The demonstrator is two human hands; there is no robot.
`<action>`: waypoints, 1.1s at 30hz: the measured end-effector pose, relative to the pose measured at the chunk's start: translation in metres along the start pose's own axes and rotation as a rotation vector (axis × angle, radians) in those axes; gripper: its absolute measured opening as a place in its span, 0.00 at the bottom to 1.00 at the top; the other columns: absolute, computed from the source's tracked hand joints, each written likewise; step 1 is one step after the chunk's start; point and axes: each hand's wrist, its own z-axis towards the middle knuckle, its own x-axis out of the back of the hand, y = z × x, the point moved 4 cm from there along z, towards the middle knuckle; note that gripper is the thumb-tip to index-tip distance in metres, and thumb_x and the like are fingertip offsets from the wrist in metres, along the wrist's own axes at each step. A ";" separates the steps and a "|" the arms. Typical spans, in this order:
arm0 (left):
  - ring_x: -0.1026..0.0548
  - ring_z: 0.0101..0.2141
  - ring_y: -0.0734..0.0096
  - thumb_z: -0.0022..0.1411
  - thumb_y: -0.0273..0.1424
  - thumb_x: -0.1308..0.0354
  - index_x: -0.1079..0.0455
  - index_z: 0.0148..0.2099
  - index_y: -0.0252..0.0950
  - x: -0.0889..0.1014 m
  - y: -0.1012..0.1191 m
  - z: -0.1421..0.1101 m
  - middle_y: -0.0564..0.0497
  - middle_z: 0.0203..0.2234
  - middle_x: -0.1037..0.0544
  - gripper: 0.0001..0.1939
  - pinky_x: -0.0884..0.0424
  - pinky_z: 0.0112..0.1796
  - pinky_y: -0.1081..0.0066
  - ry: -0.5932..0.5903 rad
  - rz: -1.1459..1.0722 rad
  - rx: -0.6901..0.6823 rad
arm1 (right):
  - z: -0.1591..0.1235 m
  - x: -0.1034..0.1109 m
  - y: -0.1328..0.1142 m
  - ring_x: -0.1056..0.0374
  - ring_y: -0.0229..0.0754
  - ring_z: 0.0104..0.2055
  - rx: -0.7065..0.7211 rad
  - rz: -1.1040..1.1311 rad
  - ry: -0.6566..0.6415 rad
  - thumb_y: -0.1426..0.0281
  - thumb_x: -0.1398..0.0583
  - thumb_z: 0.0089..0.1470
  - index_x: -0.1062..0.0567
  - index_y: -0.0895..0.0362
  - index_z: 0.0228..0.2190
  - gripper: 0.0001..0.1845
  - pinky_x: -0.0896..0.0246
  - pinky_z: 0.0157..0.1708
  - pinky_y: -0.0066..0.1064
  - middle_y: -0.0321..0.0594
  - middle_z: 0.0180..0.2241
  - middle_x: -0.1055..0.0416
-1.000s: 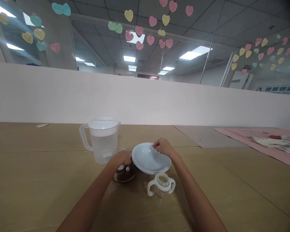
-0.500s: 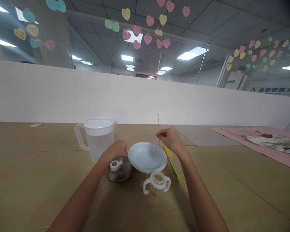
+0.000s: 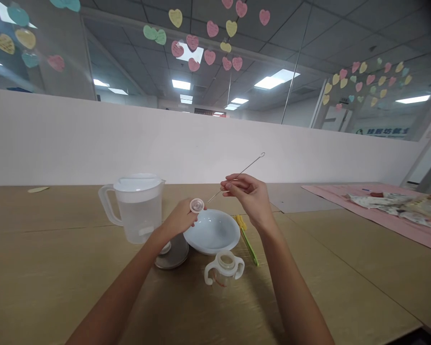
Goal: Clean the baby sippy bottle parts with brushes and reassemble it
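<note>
My left hand (image 3: 179,221) is closed on a small round white cap-like part (image 3: 197,205), held above the left rim of a white bowl (image 3: 211,232). My right hand (image 3: 247,195) pinches a thin wire tool (image 3: 241,173) with a looped end; its near tip points at the round part. Below my left hand stands a glass container (image 3: 173,253) with a white piece beside it. A handled white bottle top (image 3: 224,268) sits in front of the bowl.
A lidded clear pitcher of water (image 3: 134,209) stands left of the bowl. A green-and-yellow brush (image 3: 247,240) lies right of the bowl. A pink mat with packets (image 3: 382,207) lies at the far right. A white partition wall runs behind the wooden table (image 3: 57,268).
My left hand lifted the round white part off the glass container. My right hand raised the wire out of the bowl and tilted it from upright to slanting toward that part.
</note>
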 end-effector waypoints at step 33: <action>0.33 0.29 0.69 0.62 0.30 0.60 0.36 0.31 0.35 -0.008 0.007 0.001 0.51 0.25 0.31 0.13 0.37 0.34 0.70 0.044 0.173 -0.230 | -0.008 -0.012 -0.001 0.30 0.39 0.31 0.193 -0.193 -0.153 0.68 0.42 0.49 0.29 0.58 0.28 0.05 0.32 0.34 0.31 0.38 0.29 0.28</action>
